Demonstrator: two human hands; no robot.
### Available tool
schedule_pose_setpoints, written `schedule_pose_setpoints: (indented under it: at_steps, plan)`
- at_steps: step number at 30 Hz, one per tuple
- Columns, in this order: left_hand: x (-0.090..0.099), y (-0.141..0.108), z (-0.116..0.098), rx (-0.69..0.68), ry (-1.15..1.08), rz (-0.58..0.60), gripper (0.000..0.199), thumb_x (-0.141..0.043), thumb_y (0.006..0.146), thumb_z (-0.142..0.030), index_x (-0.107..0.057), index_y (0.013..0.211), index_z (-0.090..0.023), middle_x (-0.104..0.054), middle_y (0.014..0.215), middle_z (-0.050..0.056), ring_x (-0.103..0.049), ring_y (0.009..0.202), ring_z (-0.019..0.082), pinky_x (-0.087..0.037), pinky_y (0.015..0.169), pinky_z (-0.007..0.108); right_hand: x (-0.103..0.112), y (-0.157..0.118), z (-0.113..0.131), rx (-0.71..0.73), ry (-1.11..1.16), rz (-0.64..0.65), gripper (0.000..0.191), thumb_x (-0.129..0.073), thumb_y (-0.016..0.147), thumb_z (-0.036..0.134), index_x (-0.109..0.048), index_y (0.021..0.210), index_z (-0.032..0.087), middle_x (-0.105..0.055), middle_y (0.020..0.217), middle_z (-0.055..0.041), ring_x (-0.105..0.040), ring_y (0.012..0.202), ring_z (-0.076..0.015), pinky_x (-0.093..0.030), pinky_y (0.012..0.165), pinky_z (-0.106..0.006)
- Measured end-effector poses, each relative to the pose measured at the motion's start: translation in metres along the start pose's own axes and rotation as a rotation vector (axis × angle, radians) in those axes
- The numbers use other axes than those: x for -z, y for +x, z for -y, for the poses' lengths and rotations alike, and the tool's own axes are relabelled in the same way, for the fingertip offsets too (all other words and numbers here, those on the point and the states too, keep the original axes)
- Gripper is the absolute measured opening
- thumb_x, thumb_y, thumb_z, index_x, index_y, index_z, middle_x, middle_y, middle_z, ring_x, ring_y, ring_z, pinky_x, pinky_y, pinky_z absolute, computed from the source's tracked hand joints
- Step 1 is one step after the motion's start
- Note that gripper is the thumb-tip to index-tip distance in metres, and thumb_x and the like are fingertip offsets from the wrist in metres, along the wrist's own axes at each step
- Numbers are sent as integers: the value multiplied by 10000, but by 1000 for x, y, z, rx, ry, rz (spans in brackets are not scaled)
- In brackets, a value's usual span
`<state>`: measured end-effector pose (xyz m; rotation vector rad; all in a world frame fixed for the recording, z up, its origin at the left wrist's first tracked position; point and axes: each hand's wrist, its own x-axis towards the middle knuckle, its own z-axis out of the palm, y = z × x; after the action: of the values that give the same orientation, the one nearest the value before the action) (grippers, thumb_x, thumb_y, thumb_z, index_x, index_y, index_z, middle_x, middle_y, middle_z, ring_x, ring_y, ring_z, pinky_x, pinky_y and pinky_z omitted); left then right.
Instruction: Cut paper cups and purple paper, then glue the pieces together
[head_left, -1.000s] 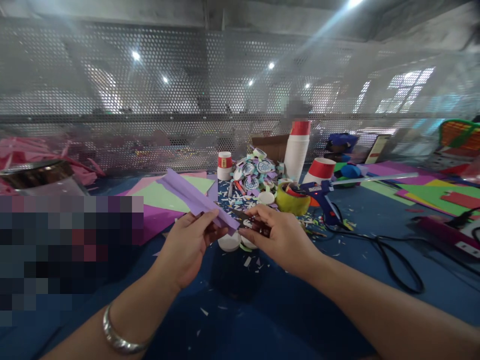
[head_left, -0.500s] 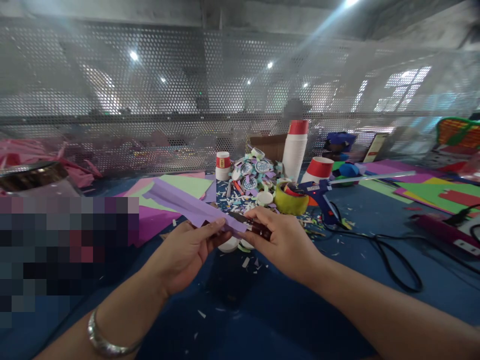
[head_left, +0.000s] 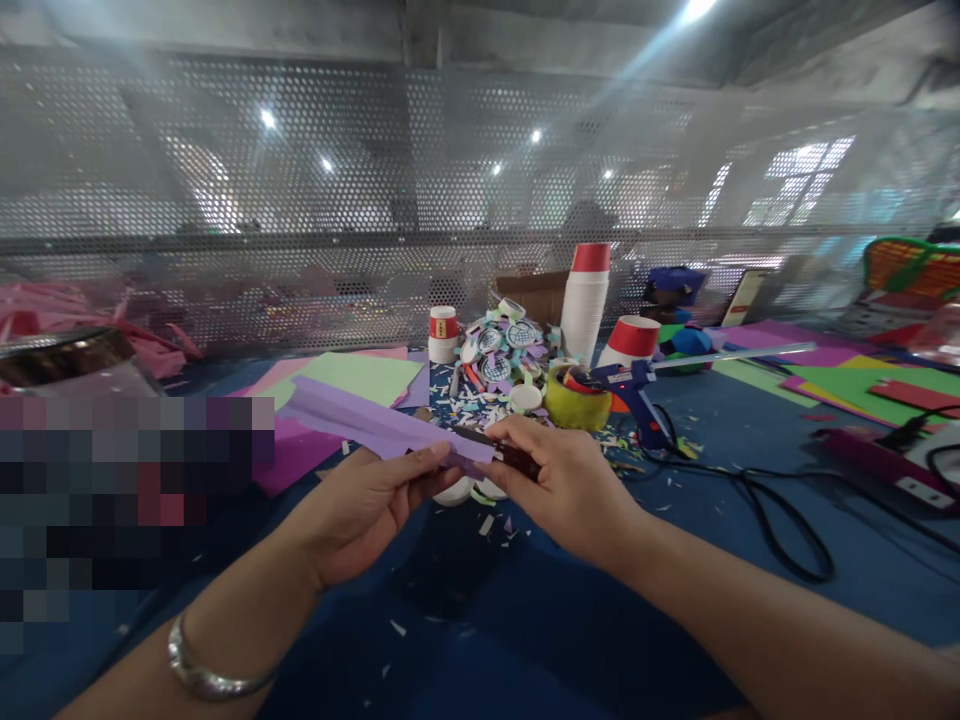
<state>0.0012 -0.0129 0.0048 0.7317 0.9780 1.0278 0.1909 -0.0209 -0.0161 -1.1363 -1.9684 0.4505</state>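
Note:
My left hand (head_left: 379, 500) pinches a folded strip of purple paper (head_left: 360, 420) between thumb and fingers, and the strip's long end points up to the left. In my right hand (head_left: 566, 485) is what looks like a knife with a dark brown handle (head_left: 521, 460). Its dark blade lies against the paper's right end, close to my left thumb; the fingers partly cover it. Under the hands, round white pieces (head_left: 454, 492) show in part on the blue table. Beyond them rises a heap of small round paper pieces with printed grids (head_left: 499, 350).
Paper scraps litter the table (head_left: 525, 620). A blue glue gun (head_left: 636, 395) leans by a yellow-green tape roll (head_left: 577, 400), its black cord looping right. Stacked paper cups (head_left: 585, 310) stand behind. Coloured sheets (head_left: 367, 378) lie left, more (head_left: 847, 385) right. A lidded jar (head_left: 67, 355) is far left.
The view has shifted slightly. The purple strip's far end sits a little lower and further left; both hands keep their grips, with the blade still at the paper's right end.

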Motion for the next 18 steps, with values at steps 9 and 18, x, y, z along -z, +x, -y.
schedule_pose_setpoints:
  at_steps: [9, 18]
  plan:
    - [2, 1, -4, -17, 41, 54, 170, -611, 822, 31, -758, 787, -46, -762, 877, 136, -719, 754, 148, -611, 755, 189, 0, -1, 2, -1, -5, 18, 116, -582, 854, 252, -622, 943, 189, -630, 658, 9, -541, 565, -132, -370, 534, -249]
    - [2, 2, -2, -14, 55, 70, 163, -628, 818, 19, -767, 800, -65, -760, 868, 128, -711, 741, 140, -609, 753, 189, 3, -3, 3, 13, -49, 28, 93, -558, 847, 236, -618, 906, 196, -589, 625, 22, -493, 538, -121, -349, 516, -250]
